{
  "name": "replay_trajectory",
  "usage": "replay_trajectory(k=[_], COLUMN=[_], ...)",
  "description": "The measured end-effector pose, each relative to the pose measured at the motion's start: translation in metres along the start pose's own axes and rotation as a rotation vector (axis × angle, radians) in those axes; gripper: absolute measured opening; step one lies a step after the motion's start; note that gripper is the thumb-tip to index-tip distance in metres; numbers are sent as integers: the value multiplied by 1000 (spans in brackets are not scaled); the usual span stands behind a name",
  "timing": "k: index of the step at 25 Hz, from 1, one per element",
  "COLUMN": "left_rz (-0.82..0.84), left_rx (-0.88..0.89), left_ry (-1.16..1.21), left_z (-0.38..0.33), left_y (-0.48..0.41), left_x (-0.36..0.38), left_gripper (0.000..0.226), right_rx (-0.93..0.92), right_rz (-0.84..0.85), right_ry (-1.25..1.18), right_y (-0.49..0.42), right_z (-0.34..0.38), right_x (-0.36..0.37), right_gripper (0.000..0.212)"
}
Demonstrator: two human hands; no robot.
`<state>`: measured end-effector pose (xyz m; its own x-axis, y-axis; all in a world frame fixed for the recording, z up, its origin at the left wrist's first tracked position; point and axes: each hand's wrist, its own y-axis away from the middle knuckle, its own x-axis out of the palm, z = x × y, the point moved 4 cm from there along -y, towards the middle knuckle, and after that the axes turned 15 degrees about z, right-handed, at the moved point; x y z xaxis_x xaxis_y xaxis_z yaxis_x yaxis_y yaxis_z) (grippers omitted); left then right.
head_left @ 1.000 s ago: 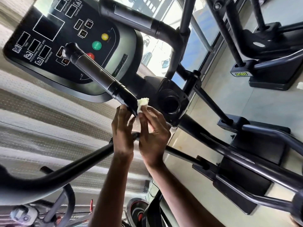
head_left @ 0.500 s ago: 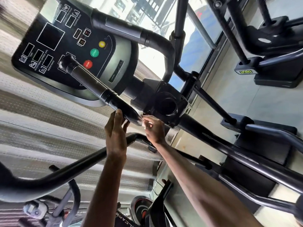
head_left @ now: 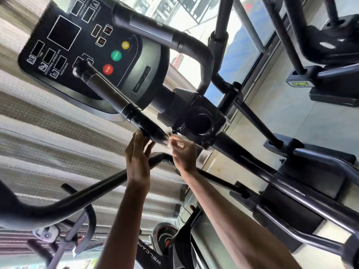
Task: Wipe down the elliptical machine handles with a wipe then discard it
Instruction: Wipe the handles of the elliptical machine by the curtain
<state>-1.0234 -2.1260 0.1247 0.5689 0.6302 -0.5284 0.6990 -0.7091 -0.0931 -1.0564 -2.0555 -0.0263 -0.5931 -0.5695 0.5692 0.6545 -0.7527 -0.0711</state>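
The view is tilted. A black fixed handle (head_left: 116,98) of the elliptical runs from its capped end near the console down to the central housing. My left hand (head_left: 138,158) rests flat against the underside of the handle's lower end, fingers spread. My right hand (head_left: 183,152) pinches a small white wipe (head_left: 169,133) against the handle's base, right beside the housing; only scraps of the wipe show between the fingers. A second curved handle (head_left: 165,35) arcs above the console.
The console (head_left: 81,47) carries green, yellow and red buttons. A round cup holder (head_left: 200,121) sits in the housing. A long black moving arm (head_left: 87,195) crosses under my wrists. Foot pedals (head_left: 303,183) lie to the right, another machine (head_left: 330,55) at upper right.
Both hands slid down the handle toward the housing. The wipe, clearly visible a second ago, is now mostly hidden under my right fingers. The camera shifted closer.
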Motion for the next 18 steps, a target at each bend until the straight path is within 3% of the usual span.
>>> replay_trajectory(k=[8, 11, 14, 18], left_rz=[-2, 20, 42, 43], left_rx=[51, 136, 178, 152], left_ry=[89, 123, 162, 365], left_z=[5, 5, 7, -3], left_y=[0, -3, -8, -8], left_x=[2, -4, -5, -6], left_gripper=[33, 38, 42, 55], right_rx=[-469, -673, -752, -808], right_rz=[53, 25, -38, 78], right_ry=[16, 275, 564, 879], right_y=[50, 53, 49, 60], right_z=[112, 141, 151, 147], right_x=[-9, 6, 15, 14], right_gripper=[21, 21, 30, 50])
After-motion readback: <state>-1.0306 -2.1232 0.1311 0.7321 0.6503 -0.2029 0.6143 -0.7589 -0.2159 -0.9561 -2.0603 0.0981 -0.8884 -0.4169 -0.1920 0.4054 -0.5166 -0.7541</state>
